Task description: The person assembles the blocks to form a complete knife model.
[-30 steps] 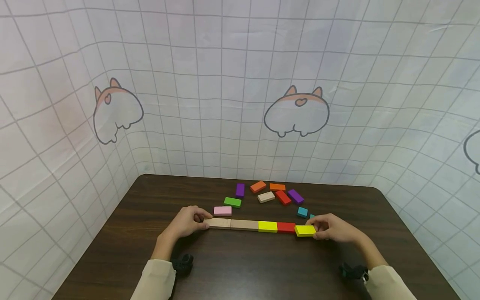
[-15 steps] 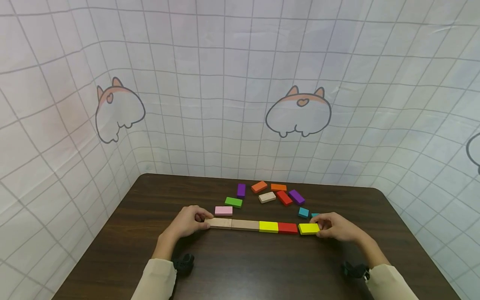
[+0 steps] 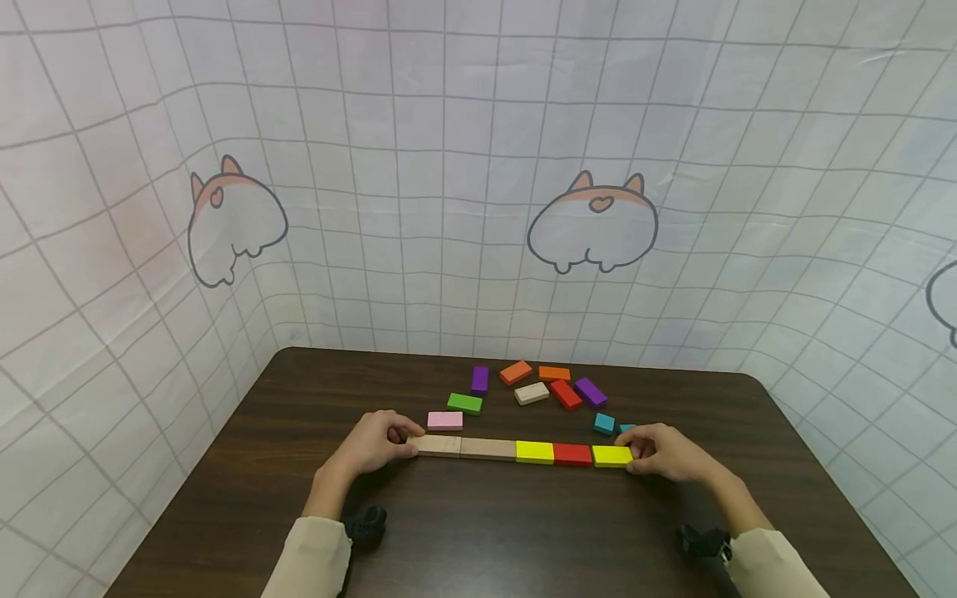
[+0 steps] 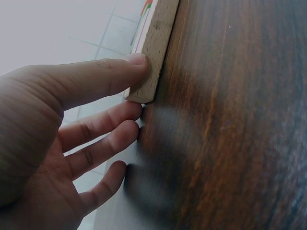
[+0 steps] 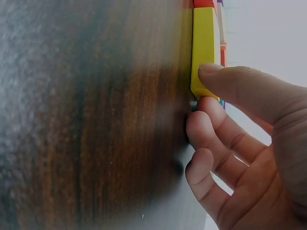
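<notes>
A straight row of flat blocks lies across the table. From left to right come a plain wooden block (image 3: 437, 446), a second wooden block (image 3: 488, 449), a yellow block (image 3: 534, 453), a red block (image 3: 572, 454) and an end yellow block (image 3: 611, 457). My left hand (image 3: 376, 442) pinches the row's left end, its thumb (image 4: 122, 72) against the wooden block's near side. At the other end, my right hand (image 3: 671, 453) pinches the end yellow block, thumb (image 5: 230, 79) on its near side. This block lies right beside the red one; whether they touch I cannot tell.
Behind the row lie several loose blocks, among them a pink block (image 3: 444, 421), a green block (image 3: 465, 404) and a purple block (image 3: 591, 392). Two blue blocks, one being (image 3: 604, 423), sit near my right fingers. A white gridded curtain (image 3: 463, 208) surrounds the dark table (image 3: 478, 531).
My right hand has lowered the end yellow block from above the red block's right end to the table, then slid it left, narrowing the gap. My left hand has stayed in place.
</notes>
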{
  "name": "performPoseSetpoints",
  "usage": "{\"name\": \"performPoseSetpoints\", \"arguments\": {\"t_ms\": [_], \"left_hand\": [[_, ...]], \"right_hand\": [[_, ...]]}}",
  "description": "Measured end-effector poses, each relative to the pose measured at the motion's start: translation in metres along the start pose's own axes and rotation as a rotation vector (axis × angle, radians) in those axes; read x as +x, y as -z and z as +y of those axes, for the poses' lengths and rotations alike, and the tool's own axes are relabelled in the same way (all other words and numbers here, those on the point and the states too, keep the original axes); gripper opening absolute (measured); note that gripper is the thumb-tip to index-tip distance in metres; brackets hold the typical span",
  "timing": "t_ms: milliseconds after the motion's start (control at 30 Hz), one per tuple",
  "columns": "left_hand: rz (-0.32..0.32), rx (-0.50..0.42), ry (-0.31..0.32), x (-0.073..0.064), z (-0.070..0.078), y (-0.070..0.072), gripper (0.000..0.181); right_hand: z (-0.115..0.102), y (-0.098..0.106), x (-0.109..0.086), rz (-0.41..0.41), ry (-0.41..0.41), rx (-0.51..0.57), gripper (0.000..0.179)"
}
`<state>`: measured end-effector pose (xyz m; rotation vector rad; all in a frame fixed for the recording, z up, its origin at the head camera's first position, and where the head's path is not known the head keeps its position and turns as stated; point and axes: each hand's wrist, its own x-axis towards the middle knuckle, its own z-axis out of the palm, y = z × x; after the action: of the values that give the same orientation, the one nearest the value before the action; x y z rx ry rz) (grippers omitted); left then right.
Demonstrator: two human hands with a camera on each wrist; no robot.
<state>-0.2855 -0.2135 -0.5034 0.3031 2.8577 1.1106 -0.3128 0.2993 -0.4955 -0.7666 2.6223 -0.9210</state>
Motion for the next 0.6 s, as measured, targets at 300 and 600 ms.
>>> {"name": "performPoseSetpoints", "arguments": {"t_ms": [300, 600], "left_hand": [[0.000, -0.003, 0.002, 0.0006, -0.0004, -0.0006, 0.019], [0.012, 0.002, -0.008, -0.0005, 0.0022, 0.0002, 0.020]], "right_hand": [[-0.0021, -0.0012, 0.0005, 0.001, -0.007, 0.003, 0.031], [-0.0049, -0.0027, 0.0018, 0.004, 0.001, 0.002, 0.032]]}}
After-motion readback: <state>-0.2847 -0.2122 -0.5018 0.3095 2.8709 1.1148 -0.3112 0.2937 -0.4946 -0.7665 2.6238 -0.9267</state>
